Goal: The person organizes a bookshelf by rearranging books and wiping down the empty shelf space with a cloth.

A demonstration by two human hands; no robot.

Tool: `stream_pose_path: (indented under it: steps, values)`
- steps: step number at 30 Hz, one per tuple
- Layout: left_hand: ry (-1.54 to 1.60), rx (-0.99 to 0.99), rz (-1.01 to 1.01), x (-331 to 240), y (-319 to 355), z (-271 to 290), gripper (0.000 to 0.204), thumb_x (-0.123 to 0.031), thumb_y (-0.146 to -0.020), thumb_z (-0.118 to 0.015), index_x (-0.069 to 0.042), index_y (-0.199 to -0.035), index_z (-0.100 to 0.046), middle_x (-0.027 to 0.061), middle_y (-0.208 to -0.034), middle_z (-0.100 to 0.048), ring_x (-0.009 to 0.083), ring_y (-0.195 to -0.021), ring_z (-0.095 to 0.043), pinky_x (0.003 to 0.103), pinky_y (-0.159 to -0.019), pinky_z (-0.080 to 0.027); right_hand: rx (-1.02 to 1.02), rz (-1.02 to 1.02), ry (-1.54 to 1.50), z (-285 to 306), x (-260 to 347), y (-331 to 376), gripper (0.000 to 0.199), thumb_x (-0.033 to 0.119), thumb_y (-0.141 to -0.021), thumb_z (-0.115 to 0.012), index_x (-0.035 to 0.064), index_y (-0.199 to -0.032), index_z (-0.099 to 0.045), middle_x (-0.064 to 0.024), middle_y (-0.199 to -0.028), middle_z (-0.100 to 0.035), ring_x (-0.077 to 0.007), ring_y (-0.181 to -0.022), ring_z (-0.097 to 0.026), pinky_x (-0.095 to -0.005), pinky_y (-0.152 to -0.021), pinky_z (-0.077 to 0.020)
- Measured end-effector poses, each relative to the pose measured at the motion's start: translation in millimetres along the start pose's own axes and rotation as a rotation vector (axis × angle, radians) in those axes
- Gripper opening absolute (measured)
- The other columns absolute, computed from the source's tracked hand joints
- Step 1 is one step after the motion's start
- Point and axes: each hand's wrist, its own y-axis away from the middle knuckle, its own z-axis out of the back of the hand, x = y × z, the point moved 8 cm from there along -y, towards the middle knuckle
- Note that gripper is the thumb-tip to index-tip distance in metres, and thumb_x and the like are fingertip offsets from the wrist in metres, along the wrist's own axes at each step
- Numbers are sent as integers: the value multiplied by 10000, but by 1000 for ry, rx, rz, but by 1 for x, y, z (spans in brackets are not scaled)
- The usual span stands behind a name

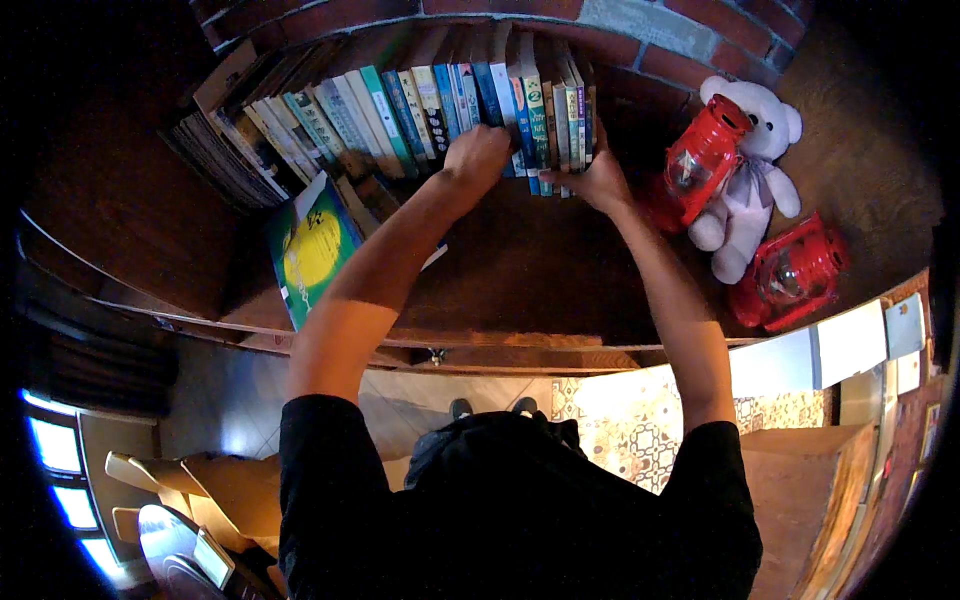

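Observation:
A long row of upright books [385,115] stands on a dark wooden shelf. My left hand [478,155] is closed against the lower spines near the row's middle, its fingertips hidden. At the row's right end, my right hand [598,182] has its thumb across the spine bottoms and its fingers behind the last book. That hand grips a group of thin books [545,125], which juts slightly forward of the others. Below the row's left part, a green book with a yellow circle [318,245] lies tilted, partly behind my left forearm.
On the right, a white teddy bear [745,215] sits between two red lanterns, one upright lantern [700,160] and one nearer lantern [795,270]. A brick wall [690,45] rises behind the books. The shelf's front edge [500,340] runs under my forearms.

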Motion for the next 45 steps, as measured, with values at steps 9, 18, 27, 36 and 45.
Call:
stream_pose_path:
  steps: [9, 18, 27, 36, 45]
  values:
    - [-30, 50, -93, -24, 1, 31, 441, -432, -854, -628, 1, -787, -673, 197, -815, -670, 375, -810, -662, 465, -712, -545, -15, -178, -96, -10, -46, -9, 1004, 169, -620, -888, 35, -1413, -286, -130, -1261, -563, -237, -1177, -540, -372, -989, -436]
    - [-156, 94, -67, -20, -11, 52, 458, -477, -801, -668, -21, -798, -711, 174, -820, -683, 344, -828, -676, 428, -720, -553, -145, 47, 17, -21, -30, -16, 1064, 189, -575, -914, -2, -1396, -265, -159, -1319, -492, -254, -1223, -495, -373, -1018, -400]
    - [-230, 18, -20, -24, 6, 57, 321, -342, -805, -700, -28, -870, -690, 171, -855, -683, 329, -808, -684, 425, -675, -561, -127, 94, 343, -20, -38, -18, 1129, 364, -559, -907, 19, -1418, -259, -209, -1365, -412, -351, -1259, -443, -424, -1038, -382]
    - [379, -371, 145, 66, 166, 152, 228, -144, -857, -659, -73, -1073, -666, 116, -957, -705, 236, -888, -693, 339, -742, -539, 36, -30, 103, 7, -43, -1, 1007, 421, -709, -817, 9, -1437, -256, -213, -1373, -439, -316, -1292, -418, -428, -1084, -316]
    - [1299, -55, 683, 201, 337, 80, 328, -181, -924, -555, -96, -1236, -605, 38, -824, -553, 140, -733, -549, 241, -652, -465, -174, 32, 83, 2, -6, -20, 925, 464, -722, -800, -9, -1365, -333, -187, -1254, -545, -300, -1130, -552, -398, -962, -430]
